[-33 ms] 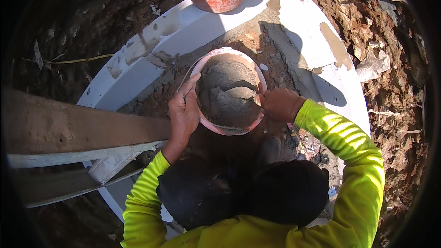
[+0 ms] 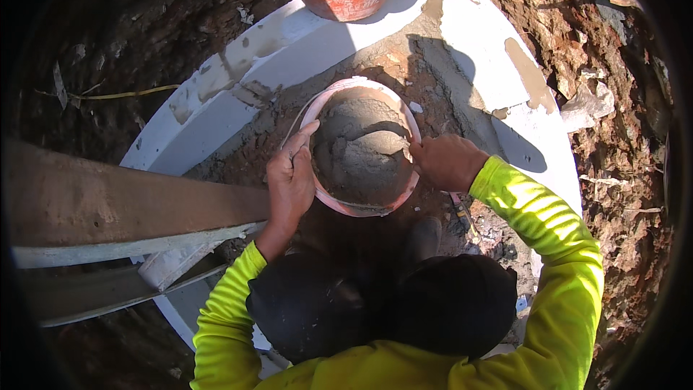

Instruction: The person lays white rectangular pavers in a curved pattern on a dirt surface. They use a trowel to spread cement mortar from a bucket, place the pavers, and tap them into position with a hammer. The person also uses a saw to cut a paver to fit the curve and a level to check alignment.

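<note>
A pinkish bucket (image 2: 333,202) of wet grey mortar (image 2: 361,173) stands in front of me, inside a curved ring of white blocks. My left hand (image 2: 290,177) grips its left rim, with the thumb and fingers around the edge. At the right rim my right hand (image 2: 451,164) is closed in a fist around what looks like a trowel. Its handle is hidden in the fist, and mortar covers the blade. A rounded lump of mortar is raised beside that hand, with a dark curved gap behind it.
A larger red bucket (image 2: 346,3) of mortar stands on the white block wall (image 2: 289,65) at the far side. Brown boards (image 2: 130,191) jut in from the left. Rough soil (image 2: 613,245) surrounds the ring. My dark-clad knees (image 2: 455,303) are close below the bucket.
My right hand has shifted slightly to the right. The mortar lump beside it has moved up a little, and the gap behind it has changed shape. My left hand stays on the rim.
</note>
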